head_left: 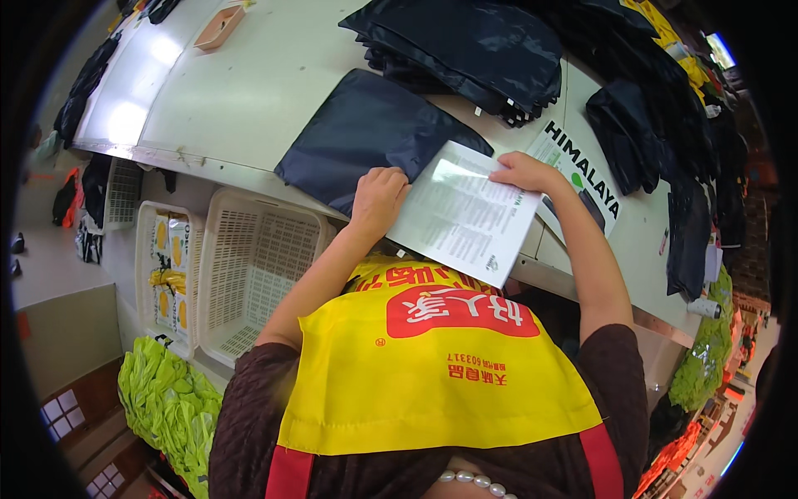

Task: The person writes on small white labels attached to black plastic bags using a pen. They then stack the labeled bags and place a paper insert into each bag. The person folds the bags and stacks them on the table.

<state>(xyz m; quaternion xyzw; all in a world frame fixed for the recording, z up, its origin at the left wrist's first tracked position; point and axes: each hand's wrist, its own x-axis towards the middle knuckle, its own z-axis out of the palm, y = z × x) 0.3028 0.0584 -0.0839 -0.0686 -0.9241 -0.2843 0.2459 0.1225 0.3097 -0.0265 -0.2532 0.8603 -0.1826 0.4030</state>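
Observation:
A white printed sheet (470,212), glossy on its upper part, slants across the table's near edge in front of my apron. My right hand (525,173) pinches its upper right edge between thumb and fingers. Curled at the sheet's left edge is my left hand (381,200), its fingers closed over the dark navy folded fabric piece (357,125). What those fingertips hold, if anything, is hidden. The sheet's upper left part overlaps this smooth, flat fabric piece. Right of my right hand lies another printed card (573,166) with large dark lettering and a green mark.
A stack of dark folded pieces (465,50) stands behind on the pale table (241,108). More dark fabric (628,133) heaps at right. Below left are a white plastic basket (262,266), a crate of packets (170,249) and lime-green fabric (170,399). A small tray (219,27) sits far left.

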